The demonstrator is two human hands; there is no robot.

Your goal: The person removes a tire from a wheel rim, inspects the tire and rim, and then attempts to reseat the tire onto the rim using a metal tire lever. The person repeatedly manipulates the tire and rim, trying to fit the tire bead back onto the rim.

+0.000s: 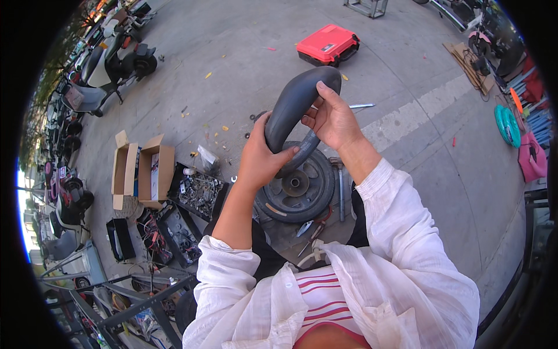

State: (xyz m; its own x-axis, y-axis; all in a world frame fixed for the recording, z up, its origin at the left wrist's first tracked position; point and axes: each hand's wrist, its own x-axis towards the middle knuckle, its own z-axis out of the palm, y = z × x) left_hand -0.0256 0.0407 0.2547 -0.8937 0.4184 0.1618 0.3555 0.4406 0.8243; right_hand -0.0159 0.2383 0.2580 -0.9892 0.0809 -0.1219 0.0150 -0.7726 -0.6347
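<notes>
So both hands are on the black inner tube (pixel 286 110). The left hand (pixel 260 156) grips its lower left side, thumb laid across the near part of the loop, and the right hand (pixel 337 120) has the upper right, thumb on the outer wall and fingers curled toward the opening.

The tube's up in front of the person, tipped so the loop's long axis runs from upper right to lower left. Right below is the spoked wheel (pixel 295 184), lying flat on the ground between the legs. I'd say that tube-over-wheel lineup is what matters here. The left hand looks nearer the wheel; can't tell if the tube's bottom touches it.

Clutter-wise, a hammer (pixel 340 192) lies just right of the wheel, pliers (pixel 304 228) are on the near side, and a tray of small metal parts (pixel 200 191) is off left. Red case (pixel 328 44) is well beyond. Nothing visibly blocks the gap between tube and wheel.
</notes>
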